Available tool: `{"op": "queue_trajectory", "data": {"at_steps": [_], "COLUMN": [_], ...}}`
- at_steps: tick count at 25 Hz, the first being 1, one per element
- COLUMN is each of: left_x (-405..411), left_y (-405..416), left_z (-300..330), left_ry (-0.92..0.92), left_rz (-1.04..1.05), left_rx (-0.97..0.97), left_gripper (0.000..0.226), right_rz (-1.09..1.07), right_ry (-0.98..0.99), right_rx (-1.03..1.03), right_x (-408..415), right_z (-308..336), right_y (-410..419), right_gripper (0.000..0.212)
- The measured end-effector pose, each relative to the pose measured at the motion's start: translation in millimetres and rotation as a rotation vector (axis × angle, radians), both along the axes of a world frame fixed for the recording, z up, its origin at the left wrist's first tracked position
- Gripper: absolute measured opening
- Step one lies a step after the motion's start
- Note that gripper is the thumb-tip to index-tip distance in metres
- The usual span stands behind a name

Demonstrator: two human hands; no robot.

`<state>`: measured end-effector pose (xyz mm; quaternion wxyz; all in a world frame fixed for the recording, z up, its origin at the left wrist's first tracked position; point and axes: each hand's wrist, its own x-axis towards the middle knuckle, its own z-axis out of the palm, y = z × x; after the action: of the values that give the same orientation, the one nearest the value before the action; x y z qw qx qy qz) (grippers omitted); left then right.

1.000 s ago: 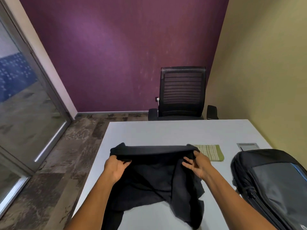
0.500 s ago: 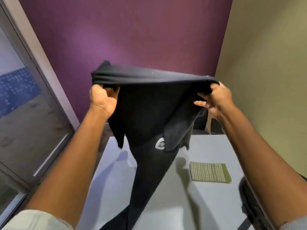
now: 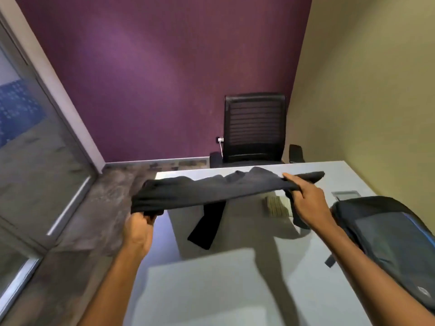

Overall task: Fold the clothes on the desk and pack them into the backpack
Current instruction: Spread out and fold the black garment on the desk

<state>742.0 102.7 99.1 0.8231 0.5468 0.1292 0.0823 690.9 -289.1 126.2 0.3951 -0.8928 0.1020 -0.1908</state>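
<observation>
Left hand (image 3: 138, 229) grips one end of a black fabric garment (image 3: 207, 192), fingers curled round it; right hand (image 3: 306, 203) pinches the other end. Garment hangs stretched above the white surface (image 3: 211, 290), one part dangling. Black and grey backpack (image 3: 386, 241) lies on the surface at right. Folded green striped cloth (image 3: 276, 205) lies beneath the garment, beside the backpack.

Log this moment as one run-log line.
step: shaking out black garment | left hand: grips it | right hand: grips it | garment: stretched above desk | backpack: on desk, right
</observation>
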Motion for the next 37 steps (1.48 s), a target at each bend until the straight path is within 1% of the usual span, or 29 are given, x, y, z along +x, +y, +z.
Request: {"op": "queue_trajectory", "data": {"at_steps": [1,2,3,5,6,7,8,10,11,13,15,16,17,19,22,24,26,28,30,32,33,34,36,37], "left_x": [-18,-34,-46,-66,-76,-86,-95,-117,-127,-143,-158,-164,-168,-172,-175,-175,-174,-173,-173,-171,-171,-170,-171,-173], "left_y": [12,24,35,60,71,83,94,105,107,114,123,129,137,148,144,136,126,109,88,68,61,56,52,53], "left_z": [-30,-57,-82,-130,-152,-175,-197,-230,-243,-258,-268,-275,-280,-280,-273,-267,-260,-262,-267,-276,-281,-288,-305,-311], "left_ry": [0.093,0.197,0.275,0.381,0.434,0.483,0.514,0.532,0.541,0.536,0.439,0.394,0.389,0.428,0.505,0.525,0.507,0.433,0.34,0.306,0.324,0.361,0.456,0.476], "left_rz": [-0.035,-0.088,-0.153,-0.37,-0.474,-0.526,-0.547,-0.554,-0.554,-0.602,-0.567,-0.572,-0.582,-0.603,-0.651,-0.675,-0.666,-0.66,-0.695,-0.705,-0.706,-0.699,-0.664,-0.648], "left_rx": [0.153,0.344,0.561,0.979,1.178,1.344,1.475,1.649,1.721,1.939,2.151,2.218,2.281,2.322,2.275,2.193,2.123,2.005,1.833,1.687,1.657,1.645,1.667,1.698], "left_gripper": [0.021,0.016,0.024,0.035,0.04,0.045,0.048,0.051,0.052,0.06,0.074,0.077,0.076,0.069,0.056,0.053,0.055,0.062,0.06,0.059,0.062,0.066,0.074,0.078], "right_rz": [-0.012,-0.022,-0.029,-0.044,-0.059,-0.064,-0.068,-0.061,-0.043,0.03,0.079,0.091,0.105,0.137,0.172,0.198,0.205,0.169,0.079,-0.005,-0.024,-0.018,-0.017,-0.073], "right_ry": [0.077,0.162,0.232,0.351,0.419,0.477,0.534,0.651,0.715,0.829,0.9,0.945,0.956,1.007,1.121,1.187,1.223,1.18,1.081,0.971,0.93,0.913,0.981,1.025], "right_rx": [-0.016,-0.028,-0.047,-0.116,-0.192,-0.305,-0.421,-0.583,-0.624,-0.718,-0.833,-0.865,-0.886,-0.904,-0.868,-0.818,-0.737,-0.58,-0.429,-0.341,-0.291,-0.25,-0.252,-0.276], "right_x": [-19,-38,-56,-92,-110,-128,-144,-171,-180,-197,-217,-227,-234,-243,-250,-250,-248,-246,-244,-237,-233,-230,-231,-234], "right_z": [-32,-62,-92,-149,-178,-207,-234,-265,-270,-273,-273,-272,-270,-269,-262,-258,-254,-250,-250,-251,-253,-255,-265,-271], "right_y": [5,8,12,20,24,27,31,40,43,46,40,39,41,45,47,48,48,48,46,41,37,33,25,21], "right_gripper": [0.051,0.052,0.053,0.055,0.054,0.053,0.051,0.046,0.042,0.026,0.021,0.017,0.016,0.03,0.044,0.043,0.04,0.032,0.016,0.013,0.013,0.023,0.049,0.053]}}
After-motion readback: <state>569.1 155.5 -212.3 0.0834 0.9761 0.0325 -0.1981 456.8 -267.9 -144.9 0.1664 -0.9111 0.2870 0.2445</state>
